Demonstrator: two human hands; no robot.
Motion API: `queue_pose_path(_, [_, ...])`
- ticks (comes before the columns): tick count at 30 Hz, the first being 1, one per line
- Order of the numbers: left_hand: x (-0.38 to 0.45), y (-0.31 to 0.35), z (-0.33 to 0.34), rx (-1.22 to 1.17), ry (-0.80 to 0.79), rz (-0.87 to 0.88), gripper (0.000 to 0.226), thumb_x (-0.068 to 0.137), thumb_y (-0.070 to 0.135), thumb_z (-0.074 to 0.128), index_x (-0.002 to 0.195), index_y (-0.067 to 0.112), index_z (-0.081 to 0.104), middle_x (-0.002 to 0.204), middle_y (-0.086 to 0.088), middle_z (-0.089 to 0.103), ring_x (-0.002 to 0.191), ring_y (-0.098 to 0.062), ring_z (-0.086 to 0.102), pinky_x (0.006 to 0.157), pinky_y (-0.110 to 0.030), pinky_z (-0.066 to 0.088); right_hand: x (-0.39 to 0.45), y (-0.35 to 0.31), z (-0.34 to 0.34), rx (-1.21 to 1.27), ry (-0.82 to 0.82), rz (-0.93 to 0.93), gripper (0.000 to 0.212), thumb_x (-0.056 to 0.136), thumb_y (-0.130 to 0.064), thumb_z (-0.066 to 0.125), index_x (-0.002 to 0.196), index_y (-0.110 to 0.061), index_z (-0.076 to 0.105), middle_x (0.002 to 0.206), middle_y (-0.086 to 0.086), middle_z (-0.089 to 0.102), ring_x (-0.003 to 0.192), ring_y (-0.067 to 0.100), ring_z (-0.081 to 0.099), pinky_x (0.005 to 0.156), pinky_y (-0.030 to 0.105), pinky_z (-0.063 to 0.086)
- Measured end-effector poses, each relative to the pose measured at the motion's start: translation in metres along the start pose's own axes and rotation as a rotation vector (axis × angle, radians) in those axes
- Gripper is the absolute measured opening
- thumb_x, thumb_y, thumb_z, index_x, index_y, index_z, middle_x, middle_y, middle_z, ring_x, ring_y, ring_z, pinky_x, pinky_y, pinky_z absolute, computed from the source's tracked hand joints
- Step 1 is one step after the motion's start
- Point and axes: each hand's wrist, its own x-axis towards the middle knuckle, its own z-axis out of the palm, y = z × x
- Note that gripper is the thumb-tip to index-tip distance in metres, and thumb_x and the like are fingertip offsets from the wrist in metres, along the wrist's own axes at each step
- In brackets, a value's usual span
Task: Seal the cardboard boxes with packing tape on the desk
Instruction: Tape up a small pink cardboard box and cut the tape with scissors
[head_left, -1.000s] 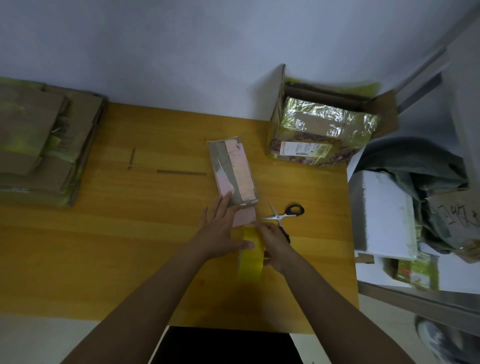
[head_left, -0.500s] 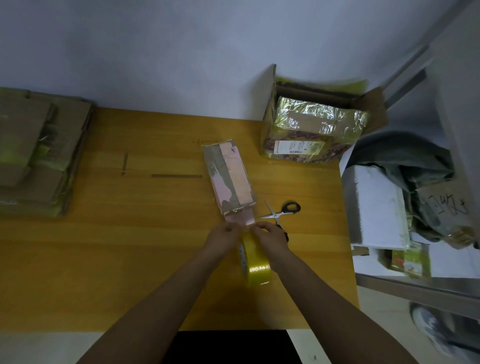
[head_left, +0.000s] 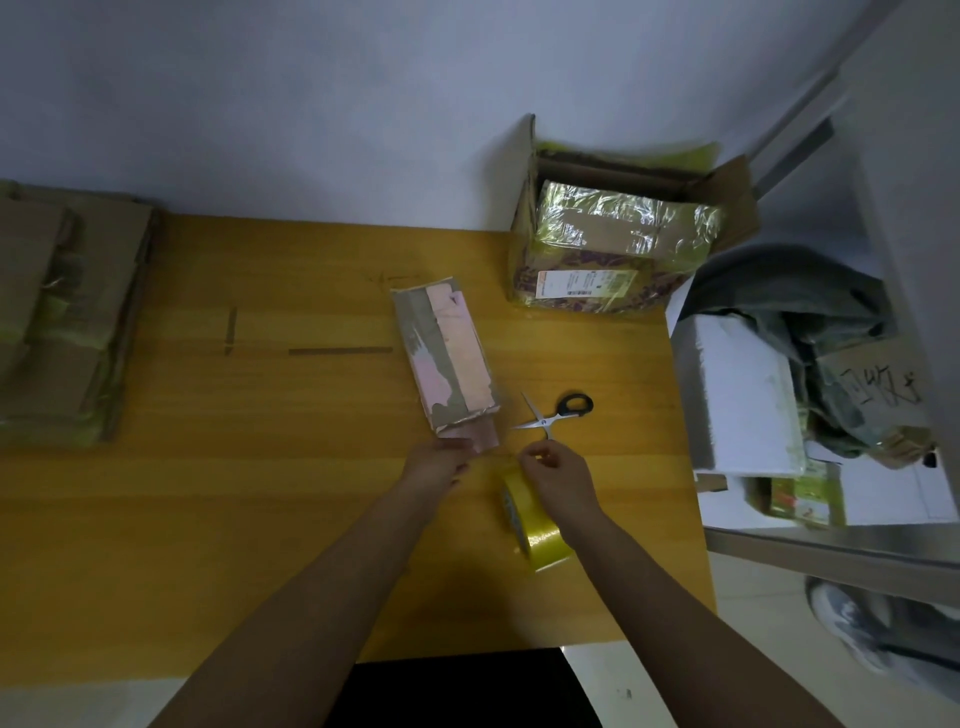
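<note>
Mid-frame, our left hand (head_left: 439, 462) pinches what looks like the tape's free end at the near end of the small box (head_left: 445, 356), whose long axis runs up-frame. To its right, our right hand (head_left: 558, 475) w/ curled fingers holds the tape roll (head_left: 535, 525) on the counter (head_left: 208, 493), just below the box.

A single wide-angle view from the person's head looks forward and steeply down onto the wooden desk (head_left: 208, 493), close above it (straight edges bow toward the corners), taking in the wall (head_left: 311, 104) behind.
</note>
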Motion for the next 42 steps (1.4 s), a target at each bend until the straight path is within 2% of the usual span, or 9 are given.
queue_pose_path(6, [0.005, 0.002, -0.001, -0.013, -0.072, -0.071, 0.024, 0.092, 0.033, 0.063, 0.112, 0.021, 0.058, 0.109, 0.003, 0.059, 0.091, -0.012, 0.056, 0.083, -0.035, 0.045, 0.005, -0.001, -0.006, -0.072, -0.004, -0.062, 0.006, 0.092, -0.019, 0.061, 0.092, -0.016, 0.067, 0.085, -0.002, 0.06, 0.072, 0.011, 0.052, 0.066, 0.03, 0.043])
queue_pose_path(10, [0.01, -0.003, 0.005, -0.005, 0.091, 0.115, 0.029, 0.086, 0.043, 0.068, 0.099, 0.018, 0.061, 0.094, 0.0, 0.064, 0.081, -0.012, 0.06, 0.069, -0.031, 0.049, 0.006, -0.001, -0.003, -0.117, -0.021, -0.129, 0.006, 0.092, -0.018, 0.063, 0.087, -0.019, 0.066, 0.084, 0.0, 0.059, 0.068, 0.013, 0.051, 0.059, 0.028, 0.039])
queue_pose_path(13, [0.014, -0.01, 0.007, 0.043, 0.233, 0.284, 0.024, 0.084, 0.042, 0.071, 0.082, 0.019, 0.067, 0.08, -0.003, 0.069, 0.077, -0.018, 0.065, 0.076, -0.038, 0.055, 0.008, 0.001, -0.002, -0.101, -0.019, -0.132, 0.007, 0.092, -0.018, 0.062, 0.087, -0.02, 0.066, 0.084, -0.001, 0.059, 0.067, 0.015, 0.05, 0.059, 0.029, 0.039])
queue_pose_path(21, [0.04, -0.009, -0.01, 0.2, 0.334, 0.308, 0.054, 0.086, 0.062, 0.055, 0.055, 0.019, 0.063, 0.064, -0.012, 0.067, 0.069, -0.037, 0.064, 0.066, -0.044, 0.052, 0.018, 0.002, -0.005, -0.076, 0.011, -0.103, 0.008, 0.092, -0.017, 0.061, 0.086, -0.019, 0.065, 0.074, -0.007, 0.055, 0.06, 0.011, 0.046, 0.055, 0.027, 0.037])
queue_pose_path(27, [0.013, -0.018, -0.016, 0.558, 0.177, 0.383, 0.046, 0.099, 0.036, 0.051, 0.058, 0.014, 0.05, 0.058, -0.003, 0.049, 0.054, -0.02, 0.046, 0.062, -0.038, 0.042, 0.023, 0.001, -0.004, -0.088, -0.013, -0.104, 0.006, 0.092, -0.02, 0.061, 0.09, -0.019, 0.067, 0.081, -0.003, 0.058, 0.058, 0.011, 0.046, 0.057, 0.027, 0.037])
queue_pose_path(30, [-0.01, -0.018, -0.006, 0.514, 0.018, 0.582, 0.02, 0.096, 0.033, 0.057, 0.101, 0.016, 0.066, 0.097, 0.006, 0.056, 0.09, -0.011, 0.056, 0.079, -0.028, 0.045, 0.017, 0.001, -0.006, -0.1, -0.058, -0.176, 0.003, 0.092, -0.017, 0.064, 0.092, -0.019, 0.067, 0.088, -0.001, 0.06, 0.07, 0.01, 0.052, 0.06, 0.021, 0.039])
queue_pose_path(32, [-0.017, -0.012, 0.0, 0.524, -0.123, 0.588, 0.032, 0.092, 0.032, 0.063, 0.12, 0.017, 0.064, 0.114, 0.009, 0.053, 0.11, -0.007, 0.05, 0.093, -0.026, 0.042, 0.012, 0.002, -0.007, -0.101, -0.081, -0.263, 0.005, 0.091, -0.014, 0.066, 0.089, -0.019, 0.067, 0.09, -0.002, 0.062, 0.082, 0.008, 0.055, 0.067, 0.014, 0.04])
queue_pose_path(38, [-0.034, 0.007, 0.006, 0.666, -0.122, 0.645, 0.01, 0.088, 0.016, 0.069, 0.079, 0.017, 0.065, 0.08, 0.003, 0.062, 0.084, -0.017, 0.06, 0.074, -0.029, 0.047, -0.008, 0.003, -0.014, -0.187, -0.143, -0.412, 0.005, 0.094, -0.02, 0.062, 0.094, -0.025, 0.064, 0.098, -0.007, 0.056, 0.094, -0.005, 0.049, 0.076, 0.017, 0.036])
queue_pose_path(42, [-0.039, 0.011, 0.006, 0.885, -0.07, 0.714, 0.02, 0.095, 0.015, 0.057, 0.078, 0.024, 0.05, 0.081, 0.005, 0.053, 0.082, -0.018, 0.053, 0.066, -0.03, 0.038, -0.027, 0.002, -0.03, -0.074, -0.322, -0.227, 0.071, 0.09, -0.021, 0.069, 0.147, -0.034, 0.028, 0.129, -0.004, 0.041, 0.115, 0.009, 0.044, 0.081, 0.019, 0.041])
